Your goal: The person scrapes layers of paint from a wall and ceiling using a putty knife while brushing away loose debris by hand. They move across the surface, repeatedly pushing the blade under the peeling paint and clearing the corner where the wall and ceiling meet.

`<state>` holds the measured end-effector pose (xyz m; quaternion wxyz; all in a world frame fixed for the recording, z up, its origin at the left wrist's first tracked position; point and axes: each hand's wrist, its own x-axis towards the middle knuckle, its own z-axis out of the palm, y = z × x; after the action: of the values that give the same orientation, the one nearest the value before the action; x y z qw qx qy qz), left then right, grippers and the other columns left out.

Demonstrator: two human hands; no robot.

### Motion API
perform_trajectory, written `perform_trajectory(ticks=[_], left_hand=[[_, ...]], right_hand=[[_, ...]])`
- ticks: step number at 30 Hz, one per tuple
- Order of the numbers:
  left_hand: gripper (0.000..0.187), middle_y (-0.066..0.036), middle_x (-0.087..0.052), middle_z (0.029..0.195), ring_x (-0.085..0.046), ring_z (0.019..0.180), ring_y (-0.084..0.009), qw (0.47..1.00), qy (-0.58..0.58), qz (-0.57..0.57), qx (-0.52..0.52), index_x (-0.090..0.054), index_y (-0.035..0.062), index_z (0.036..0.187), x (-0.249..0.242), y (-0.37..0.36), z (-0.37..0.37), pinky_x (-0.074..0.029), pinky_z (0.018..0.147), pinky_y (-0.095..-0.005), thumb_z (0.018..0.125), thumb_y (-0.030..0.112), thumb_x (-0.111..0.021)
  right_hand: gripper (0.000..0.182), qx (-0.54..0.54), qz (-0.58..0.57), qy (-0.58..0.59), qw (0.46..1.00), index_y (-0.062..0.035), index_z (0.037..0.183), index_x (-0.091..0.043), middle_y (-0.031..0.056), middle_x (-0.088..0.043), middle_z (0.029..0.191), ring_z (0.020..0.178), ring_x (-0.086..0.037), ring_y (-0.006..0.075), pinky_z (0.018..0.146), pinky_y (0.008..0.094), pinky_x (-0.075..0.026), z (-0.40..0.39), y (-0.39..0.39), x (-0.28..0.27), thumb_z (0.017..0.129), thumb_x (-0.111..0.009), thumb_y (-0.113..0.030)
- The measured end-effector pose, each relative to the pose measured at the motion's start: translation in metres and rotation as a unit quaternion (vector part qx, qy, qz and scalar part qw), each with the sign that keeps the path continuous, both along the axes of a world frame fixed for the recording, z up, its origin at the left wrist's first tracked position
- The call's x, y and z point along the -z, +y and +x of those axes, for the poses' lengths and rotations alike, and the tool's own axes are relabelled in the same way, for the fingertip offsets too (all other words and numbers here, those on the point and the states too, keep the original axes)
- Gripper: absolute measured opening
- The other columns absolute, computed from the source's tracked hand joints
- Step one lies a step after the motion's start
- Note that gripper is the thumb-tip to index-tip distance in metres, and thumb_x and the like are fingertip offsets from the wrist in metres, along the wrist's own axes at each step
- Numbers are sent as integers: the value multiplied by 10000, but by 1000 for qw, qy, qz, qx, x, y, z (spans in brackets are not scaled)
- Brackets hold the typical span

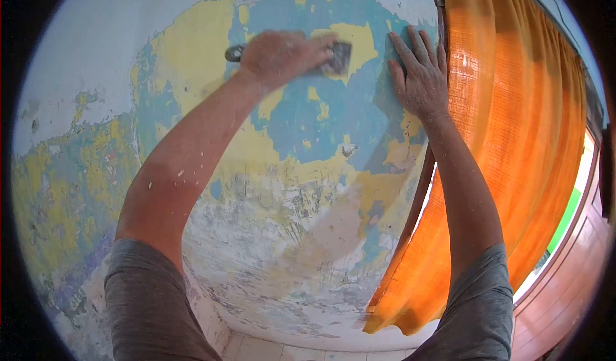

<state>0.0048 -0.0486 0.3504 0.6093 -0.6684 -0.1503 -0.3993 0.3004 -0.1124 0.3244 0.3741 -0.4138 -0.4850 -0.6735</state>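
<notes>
Clasping a scraper (327, 58), left hand (279, 56) grip closed; blade juts rightward against wall (192, 34).

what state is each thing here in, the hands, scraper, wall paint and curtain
left hand: closed around the scraper handle, pressing it to the wall
scraper: blade flat against the wall, on a yellow patch
right hand: open, fingers spread, palm flat on the wall, holding nothing
wall: paint partly stripped, blue and yellow patches up high, bare whitish plaster lower down
orange curtain: hanging, drawn, bunched beside the right forearm
</notes>
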Motion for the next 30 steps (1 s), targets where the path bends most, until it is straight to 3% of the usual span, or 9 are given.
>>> perform_trajectory(ticks=[2, 7, 11, 15, 20, 22, 23, 25, 30], left_hand=[[423, -15, -657, 709, -677, 605, -192, 996, -74, -13, -44, -605, 377, 1385, -9, -3, -3, -553, 496, -336, 980, 499, -612], [428, -16, -653, 719, -677, 609, -184, 993, 112, 41, 15, -596, 364, 1392, 15, -1, -5, -569, 520, -340, 988, 502, -591], [437, -22, -654, 719, -707, 652, -182, 999, -27, 9, -19, -599, 317, 1382, -4, 10, -7, -570, 515, -354, 981, 491, -606], [421, -17, -659, 715, -696, 656, -187, 999, -18, -14, 44, -617, 289, 1360, 11, 9, -12, -566, 538, -349, 989, 489, -605], [423, -31, -683, 744, -690, 656, -211, 998, -9, -68, 8, -634, 266, 1340, 30, -8, -6, -552, 549, -371, 983, 493, -629], [422, -53, -692, 739, -687, 645, -232, 991, -73, -104, 36, -672, 166, 1199, 26, -13, 1, -551, 554, -383, 982, 524, -623], [422, -53, -692, 739, -687, 645, -232, 991, -74, -103, 33, -672, 166, 1199, 25, -13, 4, -551, 554, -383, 982, 524, -623], [480, -93, -695, 728, -692, 644, -257, 967, -141, -211, -20, -655, 90, 1030, 24, -19, 6, -551, 569, -396, 990, 564, -596], [526, -116, -684, 700, -694, 631, -271, 954, -152, -255, -36, -625, 66, 959, 35, -25, 6, -550, 570, -401, 1012, 585, -550]], right_hand=[[532, 1, 0, 6, 1000, -280, 1531, -493, 98, -411, 1619, 1525, -323, 310, 1250, 558, -201, 0, 2, 6, 1018, -505, -420], [538, -12, -4, 37, 999, -283, 1535, -494, 109, -389, 1630, 1529, -308, 331, 1242, 552, -220, 0, 2, 14, 1021, -505, -443], [534, -15, 2, 46, 999, -282, 1530, -502, 114, -381, 1633, 1534, -295, 334, 1244, 549, -219, 1, 3, 19, 1022, -505, -447], [534, -24, 4, 51, 998, -278, 1524, -510, 120, -381, 1632, 1534, -294, 337, 1239, 551, -226, -3, 3, 19, 1019, -509, -452], [533, -35, -7, 61, 997, -257, 1516, -518, 125, -384, 1630, 1532, -301, 337, 1232, 559, -238, -6, -7, 20, 1014, -512, -437], [528, -36, -10, 48, 998, -243, 1506, -529, 135, -393, 1622, 1526, -309, 342, 1227, 570, -242, -3, -7, 22, 1008, -518, -417], [521, -49, -8, 48, 998, -240, 1498, -538, 142, -401, 1614, 1519, -320, 346, 1224, 578, -243, -2, -6, 22, 1004, -527, -406], [523, -52, -8, 47, 997, -240, 1497, -538, 141, -403, 1614, 1518, -322, 345, 1224, 578, -244, -1, -7, 21, 1002, -529, -405], [523, -56, -11, 51, 997, -249, 1495, -541, 129, -406, 1614, 1516, -325, 341, 1226, 578, -244, -2, -5, 23, 997, -533, -407]])
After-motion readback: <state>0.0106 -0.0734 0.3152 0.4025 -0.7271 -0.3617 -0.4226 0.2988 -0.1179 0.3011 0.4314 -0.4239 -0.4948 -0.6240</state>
